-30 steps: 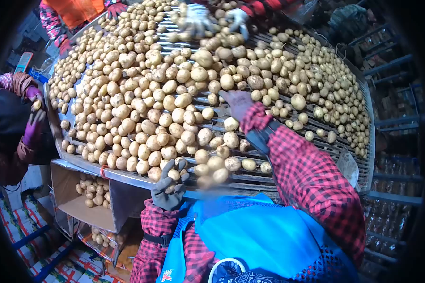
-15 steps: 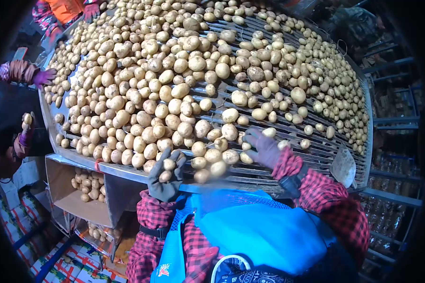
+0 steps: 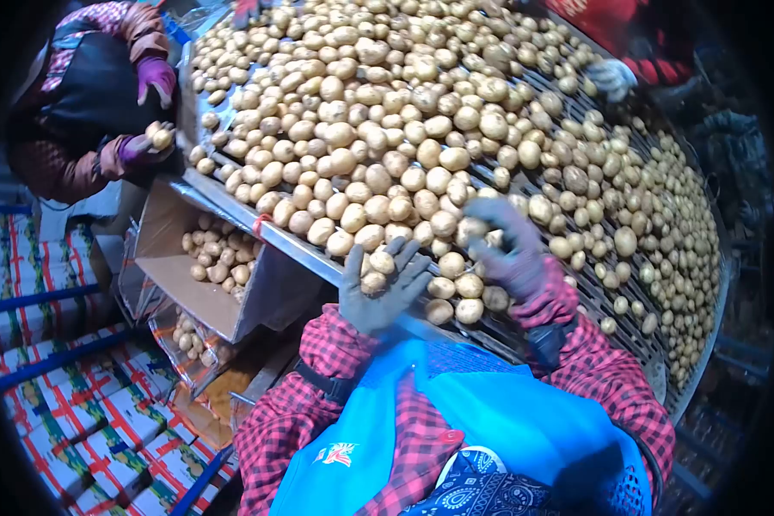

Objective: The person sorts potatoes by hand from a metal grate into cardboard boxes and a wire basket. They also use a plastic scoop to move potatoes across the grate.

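My left hand, in a grey glove, is turned palm up at the near edge of the sorting table with its fingers spread. Two small potatoes, one of them this potato, rest in it. My right hand, gloved and blurred by motion, is curled over the slats, with a potato between thumb and fingers. Loose potatoes lie between my hands. A broad heap of potatoes covers much of the table beyond them.
Below the table's metal rim stands an open cardboard box with potatoes inside. Printed cartons are stacked at lower left. At left, a co-worker's gloved hand holds potatoes. Another person's pale glove reaches in at upper right.
The view has swung left, so the table appears farther right. My left hand has opened flatter under its small potatoes. My right hand has curled round a potato.
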Tool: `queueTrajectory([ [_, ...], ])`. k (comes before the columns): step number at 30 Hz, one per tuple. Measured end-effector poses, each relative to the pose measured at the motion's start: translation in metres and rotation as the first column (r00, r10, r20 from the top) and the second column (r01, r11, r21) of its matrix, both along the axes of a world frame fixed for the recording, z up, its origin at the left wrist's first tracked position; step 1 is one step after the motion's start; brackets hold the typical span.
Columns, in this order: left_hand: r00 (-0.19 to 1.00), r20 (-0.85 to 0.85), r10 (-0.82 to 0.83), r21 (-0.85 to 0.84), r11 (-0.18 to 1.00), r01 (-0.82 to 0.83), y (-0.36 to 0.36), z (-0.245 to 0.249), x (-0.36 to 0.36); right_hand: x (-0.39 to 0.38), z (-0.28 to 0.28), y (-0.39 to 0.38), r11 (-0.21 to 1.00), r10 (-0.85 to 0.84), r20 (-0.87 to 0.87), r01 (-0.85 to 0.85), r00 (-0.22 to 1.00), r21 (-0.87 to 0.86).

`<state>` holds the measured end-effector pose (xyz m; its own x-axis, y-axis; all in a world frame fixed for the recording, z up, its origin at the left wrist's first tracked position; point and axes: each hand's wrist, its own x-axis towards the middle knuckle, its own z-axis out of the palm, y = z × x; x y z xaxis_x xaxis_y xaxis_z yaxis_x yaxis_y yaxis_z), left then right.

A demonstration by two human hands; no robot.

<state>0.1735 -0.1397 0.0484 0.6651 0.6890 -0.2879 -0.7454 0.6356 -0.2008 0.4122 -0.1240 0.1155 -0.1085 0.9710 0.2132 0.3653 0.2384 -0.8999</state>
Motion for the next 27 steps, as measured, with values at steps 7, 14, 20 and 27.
queueTrajectory([
  [7,0.915,-0.27,0.301,0.298,0.929,-0.218,-0.012,-0.021,-0.036,-0.09,-0.02,0.01,0.898,0.398,0.228,-0.428,0.889,0.101],
  [14,0.916,0.042,0.399,0.086,0.912,-0.402,-0.027,-0.038,-0.138,-0.064,-0.017,0.0,0.94,0.208,0.047,-0.187,0.977,-0.284],
  [20,0.602,-0.629,0.492,0.133,0.831,-0.54,-0.089,-0.024,-0.211,-0.089,-0.016,0.007,0.933,0.305,0.103,-0.276,0.947,-0.23],
  [27,0.349,-0.643,0.682,0.186,0.581,-0.793,-0.099,-0.032,-0.387,-0.108,-0.005,0.017,0.886,0.324,0.027,-0.293,0.946,-0.361],
])
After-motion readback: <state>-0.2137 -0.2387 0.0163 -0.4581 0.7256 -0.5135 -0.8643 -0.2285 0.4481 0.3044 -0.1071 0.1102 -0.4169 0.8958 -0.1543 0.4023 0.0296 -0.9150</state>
